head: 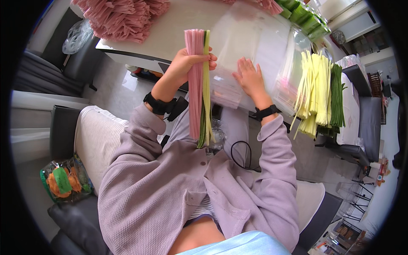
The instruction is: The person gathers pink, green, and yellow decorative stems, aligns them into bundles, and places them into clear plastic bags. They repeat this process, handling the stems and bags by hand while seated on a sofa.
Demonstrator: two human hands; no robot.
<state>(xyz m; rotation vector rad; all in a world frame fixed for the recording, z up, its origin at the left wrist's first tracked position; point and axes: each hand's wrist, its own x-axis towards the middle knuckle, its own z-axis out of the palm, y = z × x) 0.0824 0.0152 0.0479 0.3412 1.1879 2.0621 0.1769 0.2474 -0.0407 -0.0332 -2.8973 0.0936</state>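
My left hand (194,63) grips a bundle of pink fuzzy stems, likely chenille stems (195,95), with dark green stems (202,127) and pale yellow-green stems (207,89) along its right side. The bundle hangs lengthwise over my lap, its upper end above the fist. My right hand (249,76) lies palm down, fingers spread, on clear plastic sleeves (236,41) at the table's near edge. Right of it, bunches of pale yellow stems (315,86) and dark green stems (337,95) stick out past the table edge.
A large heap of pink stems (121,19) lies on the white table (181,19) at the far left. Green wrapped bundles (302,19) are at the far right. Chairs (369,124) stand to the right, and a bag with orange and green items (65,180) is at the left.
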